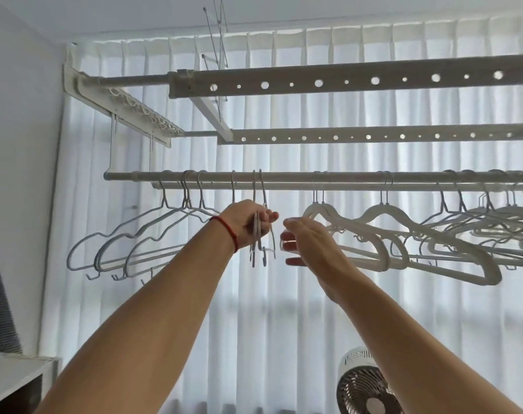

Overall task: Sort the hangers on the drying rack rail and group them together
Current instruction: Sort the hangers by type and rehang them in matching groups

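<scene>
- The left hand [248, 221], a red string [224, 233] tied round its wrist, is raised under the drying rack rail [284, 176] with fingers curled tight round a small bunch of thin wire hangers [258, 234] turned edge-on; their hooks run up to the rail above the hand
- The right hand [306, 242] is just beside it, apart from the bunch, fingers spread and loosely straight, holding nothing; it overlaps the nearest white hanger, and whether it touches it cannot be told
- 3 thin wire hangers [128, 249] hang on the left part of the rail, close together, shoulders angled toward the camera
- To the right of the hands, thick white hangers [382, 231] hang spaced along the rail, 2 close pairs nearest; further right a denser cluster of mixed hangers [493, 228] overlaps, too tangled to count
- Above the rail are 2 perforated bars [344, 82] of the rack, against a sheer white curtain [284, 324]
- A round fan [365, 386] stands low at the bottom, right of centre
</scene>
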`<state>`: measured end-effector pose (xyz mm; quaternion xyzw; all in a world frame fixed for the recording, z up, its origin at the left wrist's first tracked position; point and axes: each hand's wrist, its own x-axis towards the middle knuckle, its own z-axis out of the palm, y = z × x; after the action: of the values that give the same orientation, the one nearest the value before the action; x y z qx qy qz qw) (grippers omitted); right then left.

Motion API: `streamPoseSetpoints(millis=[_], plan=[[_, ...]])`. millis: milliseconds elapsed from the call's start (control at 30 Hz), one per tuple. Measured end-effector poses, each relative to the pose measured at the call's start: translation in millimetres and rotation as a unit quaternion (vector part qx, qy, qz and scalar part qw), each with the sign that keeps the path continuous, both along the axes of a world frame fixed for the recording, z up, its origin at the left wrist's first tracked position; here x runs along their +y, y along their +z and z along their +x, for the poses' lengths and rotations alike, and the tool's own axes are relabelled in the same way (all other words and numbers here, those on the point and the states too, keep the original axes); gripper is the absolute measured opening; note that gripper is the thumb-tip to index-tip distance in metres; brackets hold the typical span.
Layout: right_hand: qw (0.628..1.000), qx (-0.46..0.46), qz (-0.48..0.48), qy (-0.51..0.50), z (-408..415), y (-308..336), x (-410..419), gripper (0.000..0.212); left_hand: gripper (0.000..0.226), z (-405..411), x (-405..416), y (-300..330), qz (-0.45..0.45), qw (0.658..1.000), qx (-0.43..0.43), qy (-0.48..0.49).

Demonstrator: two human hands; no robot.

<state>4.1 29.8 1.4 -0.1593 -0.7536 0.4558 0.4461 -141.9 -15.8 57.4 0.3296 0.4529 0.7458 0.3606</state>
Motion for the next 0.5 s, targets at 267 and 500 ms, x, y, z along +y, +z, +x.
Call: streamPoseSetpoints(millis=[267, 500], plan=[[0.973, -0.023, 0.197, -0.118, 52, -9, -1, 0.022, 0.042, 14, -29, 6, -0.178, 0.928, 0.303, 0.128], [0.912, 0.01, 0.304, -0.277, 145, 0, 23, 0.019, 0.034, 140, -29, -2, -0.093, 0.649, 0.665, 0.358]])
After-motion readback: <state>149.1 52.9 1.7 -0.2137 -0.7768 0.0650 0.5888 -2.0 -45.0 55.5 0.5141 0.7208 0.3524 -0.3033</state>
